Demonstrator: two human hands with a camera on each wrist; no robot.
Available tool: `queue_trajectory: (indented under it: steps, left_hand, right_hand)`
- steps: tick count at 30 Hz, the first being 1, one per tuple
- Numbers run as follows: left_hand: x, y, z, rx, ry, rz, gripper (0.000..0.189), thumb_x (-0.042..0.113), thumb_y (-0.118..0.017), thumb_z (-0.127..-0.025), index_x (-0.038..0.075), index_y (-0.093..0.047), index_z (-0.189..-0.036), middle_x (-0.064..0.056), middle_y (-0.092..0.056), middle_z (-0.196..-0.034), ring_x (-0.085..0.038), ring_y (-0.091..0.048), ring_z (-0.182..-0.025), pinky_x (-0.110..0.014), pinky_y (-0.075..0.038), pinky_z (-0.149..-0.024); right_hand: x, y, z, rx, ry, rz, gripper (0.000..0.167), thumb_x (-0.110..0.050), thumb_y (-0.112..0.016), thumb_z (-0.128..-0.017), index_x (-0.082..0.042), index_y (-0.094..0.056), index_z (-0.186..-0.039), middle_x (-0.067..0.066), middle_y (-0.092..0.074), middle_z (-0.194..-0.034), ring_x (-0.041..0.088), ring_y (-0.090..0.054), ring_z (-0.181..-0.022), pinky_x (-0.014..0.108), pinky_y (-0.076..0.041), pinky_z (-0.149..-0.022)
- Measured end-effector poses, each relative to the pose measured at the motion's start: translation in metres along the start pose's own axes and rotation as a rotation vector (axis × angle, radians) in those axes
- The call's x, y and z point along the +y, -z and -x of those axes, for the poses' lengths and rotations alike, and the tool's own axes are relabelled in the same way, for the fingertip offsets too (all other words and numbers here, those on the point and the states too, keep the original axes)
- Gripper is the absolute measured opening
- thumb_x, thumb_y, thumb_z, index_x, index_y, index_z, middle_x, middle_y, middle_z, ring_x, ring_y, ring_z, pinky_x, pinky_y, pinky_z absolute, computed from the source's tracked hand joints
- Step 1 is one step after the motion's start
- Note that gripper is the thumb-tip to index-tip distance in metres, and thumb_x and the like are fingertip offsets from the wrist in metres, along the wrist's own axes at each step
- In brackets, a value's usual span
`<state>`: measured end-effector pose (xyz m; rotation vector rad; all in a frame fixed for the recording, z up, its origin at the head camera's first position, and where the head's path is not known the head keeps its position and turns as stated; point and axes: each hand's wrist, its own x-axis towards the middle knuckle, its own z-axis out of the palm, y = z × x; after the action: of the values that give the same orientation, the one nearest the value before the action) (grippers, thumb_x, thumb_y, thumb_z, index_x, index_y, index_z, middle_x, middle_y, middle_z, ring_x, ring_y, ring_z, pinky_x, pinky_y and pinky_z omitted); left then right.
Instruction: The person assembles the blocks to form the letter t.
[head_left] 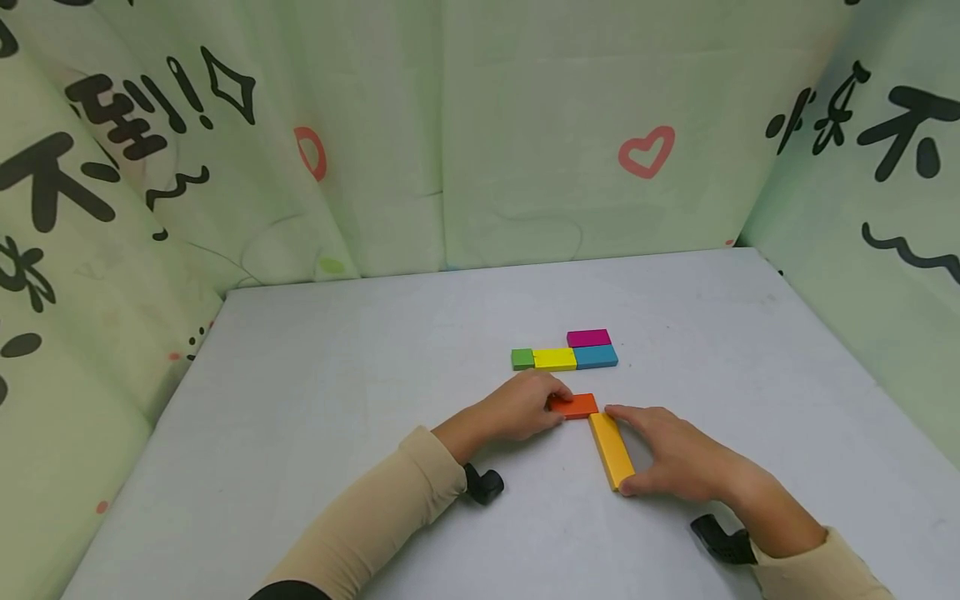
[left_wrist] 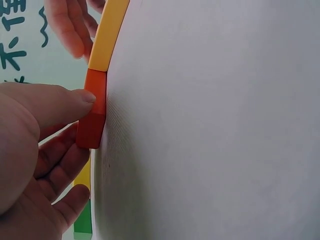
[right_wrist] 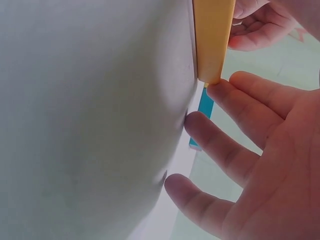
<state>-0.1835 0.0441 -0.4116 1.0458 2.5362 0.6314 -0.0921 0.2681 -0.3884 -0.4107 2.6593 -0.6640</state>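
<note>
My left hand (head_left: 519,408) holds the left end of a flat red-orange block (head_left: 579,406), its thumb pressed on the block in the left wrist view. A longer amber block (head_left: 612,454) runs toward me from the right end of that block, and the two meet at a corner. My right hand (head_left: 686,454) spans the amber block lengthwise, with the thumb at its near end and a fingertip (right_wrist: 218,89) at its far end. The other right fingers are spread, their tips close to the table surface.
Beyond the hands, a green block (head_left: 522,359), a yellow block (head_left: 555,359) and a blue block (head_left: 596,357) lie in a row. A magenta block (head_left: 588,337) sits against the blue one's far side. Patterned curtains (head_left: 525,133) surround the white table (head_left: 337,358).
</note>
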Motion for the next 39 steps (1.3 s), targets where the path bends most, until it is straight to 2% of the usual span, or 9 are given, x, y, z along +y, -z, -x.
queue_trajectory:
  steps: [11,29,34,39]
  left_hand:
    - [0.0019,-0.0014,0.0009,0.006,-0.005,0.017,0.033,0.018,-0.070,-0.096,0.010,-0.068,-0.128,0.002,-0.067,-0.120,-0.011,-0.055,-0.107,-0.020,-0.044,-0.095]
    - [0.0037,-0.0003,0.0003,0.000,-0.008,0.011,0.034,0.020,-0.070,-0.096,0.011,-0.068,-0.129,0.002,-0.067,-0.121,-0.011,-0.055,-0.109,-0.020,-0.044,-0.095]
    - [0.0044,-0.0019,0.0000,0.005,-0.011,-0.011,0.034,0.020,-0.069,-0.096,0.012,-0.068,-0.129,0.002,-0.067,-0.123,-0.012,-0.054,-0.112,-0.021,-0.044,-0.096]
    - [0.0079,-0.0031,0.0017,0.027,0.011,-0.089,0.034,0.025,-0.070,-0.095,0.016,-0.070,-0.128,0.002,-0.061,-0.123,-0.014,-0.049,-0.115,-0.020,-0.043,-0.093]
  right_hand:
    - [-0.0004,-0.0022,-0.0009,-0.014,-0.034,-0.016,0.099,-0.047,-0.087,-0.072,-0.002,-0.043,-0.148,0.020,-0.048,-0.144,0.041,-0.046,-0.126,0.062,-0.040,-0.101]
    - [-0.0019,-0.0020,0.0010,-0.008,-0.033,-0.015,0.100,-0.048,-0.088,-0.071,-0.001,-0.044,-0.147,0.019,-0.049,-0.144,0.040,-0.046,-0.126,0.062,-0.040,-0.101]
    - [-0.0023,-0.0021,0.0010,-0.014,-0.044,-0.021,0.101,-0.048,-0.088,-0.071,0.000,-0.043,-0.148,0.020,-0.048,-0.145,0.040,-0.046,-0.127,0.061,-0.040,-0.101]
    - [-0.0027,-0.0024,0.0012,-0.014,-0.054,-0.025,0.102,-0.048,-0.089,-0.070,0.000,-0.043,-0.148,0.020,-0.047,-0.145,0.041,-0.046,-0.127,0.062,-0.040,-0.101]
